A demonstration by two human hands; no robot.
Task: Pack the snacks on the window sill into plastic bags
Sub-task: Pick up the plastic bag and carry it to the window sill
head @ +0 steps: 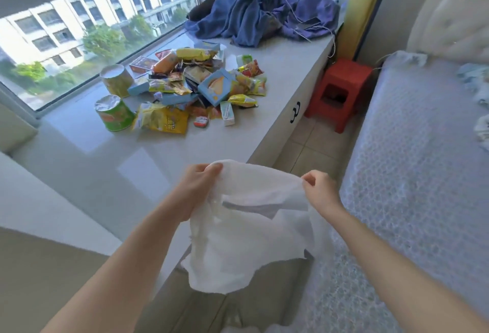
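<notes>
Both left hand point(197, 187) and right hand point(321, 192) pinch the plastic bag point(251, 240) stretched between them.

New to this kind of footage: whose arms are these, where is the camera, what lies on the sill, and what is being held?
No machine: a person's bare arms, filmed by a wide-angle camera worn on their head, looking forward and down. The left hand and right hand each grip the top edge of a white plastic bag, held near the window sill. On the sill lies a pile of snacks in packets, boxes and tubs. Behind it sits crumpled blue cloth.
</notes>
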